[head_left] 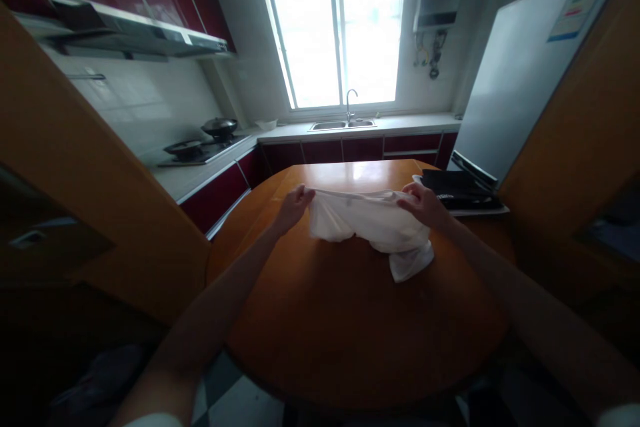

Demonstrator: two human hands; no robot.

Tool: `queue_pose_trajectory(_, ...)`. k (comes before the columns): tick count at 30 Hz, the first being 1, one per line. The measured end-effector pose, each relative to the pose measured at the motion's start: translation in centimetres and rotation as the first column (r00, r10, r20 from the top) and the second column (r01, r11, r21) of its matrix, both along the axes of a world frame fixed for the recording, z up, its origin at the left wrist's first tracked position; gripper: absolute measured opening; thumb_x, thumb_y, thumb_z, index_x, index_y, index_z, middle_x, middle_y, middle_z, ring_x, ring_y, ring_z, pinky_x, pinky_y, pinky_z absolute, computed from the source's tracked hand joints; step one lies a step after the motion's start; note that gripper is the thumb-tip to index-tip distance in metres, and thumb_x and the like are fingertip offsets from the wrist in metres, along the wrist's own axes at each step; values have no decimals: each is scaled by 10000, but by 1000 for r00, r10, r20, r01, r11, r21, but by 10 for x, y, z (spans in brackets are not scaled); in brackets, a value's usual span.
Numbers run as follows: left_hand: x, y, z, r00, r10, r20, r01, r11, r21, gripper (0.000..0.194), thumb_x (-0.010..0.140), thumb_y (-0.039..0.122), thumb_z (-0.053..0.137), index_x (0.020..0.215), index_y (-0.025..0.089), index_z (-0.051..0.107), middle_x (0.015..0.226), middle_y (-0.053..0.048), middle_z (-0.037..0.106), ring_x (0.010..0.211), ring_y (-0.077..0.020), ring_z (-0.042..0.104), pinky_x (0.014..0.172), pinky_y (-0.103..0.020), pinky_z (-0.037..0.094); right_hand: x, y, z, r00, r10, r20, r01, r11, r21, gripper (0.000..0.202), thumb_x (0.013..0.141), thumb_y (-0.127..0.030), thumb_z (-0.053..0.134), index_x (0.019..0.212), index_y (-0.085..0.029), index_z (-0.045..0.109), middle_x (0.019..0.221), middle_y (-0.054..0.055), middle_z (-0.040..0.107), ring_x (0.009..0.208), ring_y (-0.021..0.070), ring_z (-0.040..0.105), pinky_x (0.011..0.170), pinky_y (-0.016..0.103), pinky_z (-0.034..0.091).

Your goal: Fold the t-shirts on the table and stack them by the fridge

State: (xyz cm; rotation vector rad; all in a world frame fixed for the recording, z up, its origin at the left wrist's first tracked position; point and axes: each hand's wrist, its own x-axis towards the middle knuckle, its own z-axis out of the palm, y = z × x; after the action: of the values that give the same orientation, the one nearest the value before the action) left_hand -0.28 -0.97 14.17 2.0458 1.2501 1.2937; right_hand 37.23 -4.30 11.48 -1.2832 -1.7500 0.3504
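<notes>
A thin white cloth or garment (370,217) is stretched between my two hands above the wooden table (350,320). Its top left corner is pinched in my left hand (295,205), fingers closed. My right hand (423,203) grips the upper edge near the right end, fingers closed on the fabric. The lower part hangs in folds, and a loose end droops at the lower right, close to or on the tabletop.
Dark folded fabric (457,188) lies on the table's right side, by the fridge (525,73). Beyond the table are a counter with a sink (345,125), and a stove (205,150) with two pans at the left.
</notes>
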Motion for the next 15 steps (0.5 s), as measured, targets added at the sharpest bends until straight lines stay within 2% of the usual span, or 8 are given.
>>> queue_pose_trajectory(2,0,-3,-7,997,-65,47,71,990,-124,431,878,598,558,740,200,468,649,50,462,587,-109,456,536,-222,365,4,-4,-6,993,4,118,-3,1000,-5,379,739,-541,743,867,-203,629,720,2,603,650,163,507,605,280,353)
queue_pose_trajectory(4,-2,-8,-11,995,-98,33,102,980,-171,437,852,605,596,756,198,471,648,58,456,578,-99,433,510,-208,320,9,-7,-10,982,16,187,-12,1000,-24,325,815,-504,676,723,-204,591,644,-1,571,628,158,480,598,286,332)
queue_pose_trajectory(6,-7,-13,-13,985,-170,-19,163,965,-205,411,833,573,646,794,184,518,685,51,495,611,-99,455,535,-204,342,16,-10,-13,977,78,198,-68,996,-56,355,888,-470,573,654,-203,567,604,6,554,623,161,469,599,292,333)
queue_pose_trajectory(10,-25,-24,-21,898,-434,-76,382,852,-357,418,798,467,737,1063,167,617,894,0,617,761,-128,558,687,-242,454,29,-16,-22,976,209,66,-201,974,-104,249,897,-416,545,889,-198,664,760,31,660,707,184,550,644,289,408)
queue_pose_trajectory(13,-36,-31,-33,864,-470,-180,359,825,-436,525,733,380,802,1187,168,644,892,-1,624,756,-131,548,679,-238,440,35,-20,-32,970,244,4,-241,959,-152,267,872,-450,596,904,-194,664,790,31,655,728,181,559,631,274,425)
queue_pose_trajectory(15,-37,-36,-43,866,-439,-240,290,831,-476,419,698,346,818,1051,147,709,785,19,599,694,-124,514,623,-229,403,37,-23,-38,954,298,4,-293,939,-182,310,857,-488,627,834,-182,674,817,39,650,760,179,563,649,269,433)
